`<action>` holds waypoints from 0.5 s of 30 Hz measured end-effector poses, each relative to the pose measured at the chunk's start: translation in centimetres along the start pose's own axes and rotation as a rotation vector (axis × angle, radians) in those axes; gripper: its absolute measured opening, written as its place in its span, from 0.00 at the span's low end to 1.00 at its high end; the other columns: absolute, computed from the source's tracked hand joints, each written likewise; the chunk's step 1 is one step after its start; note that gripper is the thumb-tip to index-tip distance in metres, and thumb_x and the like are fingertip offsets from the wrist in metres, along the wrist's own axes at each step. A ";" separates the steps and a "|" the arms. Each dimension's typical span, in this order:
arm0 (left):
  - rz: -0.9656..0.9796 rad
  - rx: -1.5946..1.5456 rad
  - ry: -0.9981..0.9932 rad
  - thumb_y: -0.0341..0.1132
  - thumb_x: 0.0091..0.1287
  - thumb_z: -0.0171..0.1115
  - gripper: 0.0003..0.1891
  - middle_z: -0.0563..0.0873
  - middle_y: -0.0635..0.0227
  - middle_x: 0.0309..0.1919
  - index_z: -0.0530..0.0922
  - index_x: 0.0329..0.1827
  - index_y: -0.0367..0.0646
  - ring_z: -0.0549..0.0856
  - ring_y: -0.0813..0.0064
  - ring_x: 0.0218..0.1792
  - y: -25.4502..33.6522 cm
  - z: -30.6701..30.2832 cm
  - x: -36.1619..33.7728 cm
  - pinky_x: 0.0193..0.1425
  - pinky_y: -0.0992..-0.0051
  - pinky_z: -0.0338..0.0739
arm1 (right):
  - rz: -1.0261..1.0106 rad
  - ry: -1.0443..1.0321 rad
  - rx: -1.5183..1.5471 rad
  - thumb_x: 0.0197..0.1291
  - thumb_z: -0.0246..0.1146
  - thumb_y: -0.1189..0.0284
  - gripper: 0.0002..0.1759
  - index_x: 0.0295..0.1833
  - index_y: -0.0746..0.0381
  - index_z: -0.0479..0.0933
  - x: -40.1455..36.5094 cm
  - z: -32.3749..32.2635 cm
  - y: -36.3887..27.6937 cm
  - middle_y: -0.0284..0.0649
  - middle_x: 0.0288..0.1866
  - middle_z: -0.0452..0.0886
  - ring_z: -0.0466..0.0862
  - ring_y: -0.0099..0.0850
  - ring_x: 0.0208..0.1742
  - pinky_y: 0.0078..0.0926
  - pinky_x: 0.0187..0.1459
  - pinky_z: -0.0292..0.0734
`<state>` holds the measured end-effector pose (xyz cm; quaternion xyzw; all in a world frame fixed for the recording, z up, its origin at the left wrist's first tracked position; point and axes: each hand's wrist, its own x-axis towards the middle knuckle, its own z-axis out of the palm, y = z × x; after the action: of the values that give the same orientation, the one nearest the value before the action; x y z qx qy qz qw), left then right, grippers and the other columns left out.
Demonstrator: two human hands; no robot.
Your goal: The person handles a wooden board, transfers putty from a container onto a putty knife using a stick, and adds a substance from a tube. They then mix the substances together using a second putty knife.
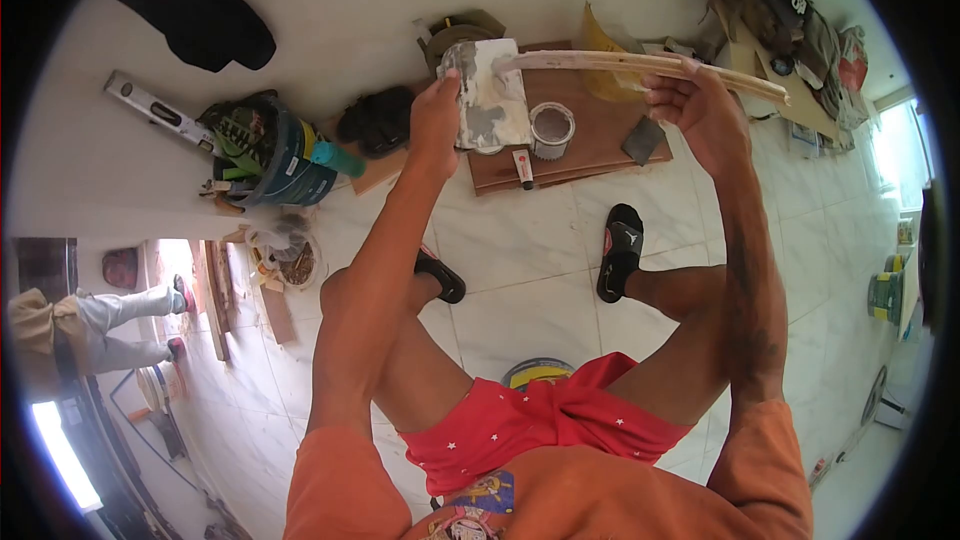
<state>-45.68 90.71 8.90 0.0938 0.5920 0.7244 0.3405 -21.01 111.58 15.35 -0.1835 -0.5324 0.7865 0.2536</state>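
My left hand [436,115] is closed on the left edge of a flat rectangular board [490,100] smeared with white and grey paste. In my right hand [702,105] is a long, thin wooden strip [600,61], gripped nearer its right end. The strip's whitish left end overlaps the board's right side in this view. Below them, on a brown panel [590,155] on the floor, stands a tin can [552,130] with a whitish rim. A small white and red tube [523,169] lies beside the can, and a dark grey square piece [643,140] lies farther right.
A bucket [300,165] full of tools, with a spirit level [160,112] sticking out, stands at left. A yellow bag [605,70] sits behind the strip. Bags and cardboard [770,50] fill the back right. Another person [110,325] is at far left. A bucket [538,372] is beneath me.
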 end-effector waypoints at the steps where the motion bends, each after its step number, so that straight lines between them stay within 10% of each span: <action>1: -0.009 -0.013 0.002 0.43 0.78 0.52 0.20 0.85 0.65 0.44 0.78 0.56 0.32 0.83 0.77 0.42 1.0 -0.1 -1.1 0.48 0.73 0.79 | -0.001 -0.025 0.001 0.71 0.57 0.61 0.24 0.60 0.72 0.74 -0.2 0.4 -0.1 0.50 0.45 0.85 0.86 0.34 0.44 0.31 0.45 0.83; 15: 0.023 -0.185 -0.040 0.44 0.78 0.50 0.20 0.84 0.66 0.46 0.77 0.57 0.33 0.85 0.77 0.42 5.1 -2.3 -3.5 0.48 0.73 0.83 | 0.017 -0.182 0.260 0.70 0.52 0.61 0.25 0.58 0.74 0.74 0.5 2.3 -0.5 0.50 0.43 0.83 0.83 0.36 0.40 0.35 0.45 0.82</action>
<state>-46.23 86.45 13.90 0.0835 0.5146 0.7778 0.3511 -22.60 110.37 16.64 -0.0814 -0.4454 0.8643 0.2193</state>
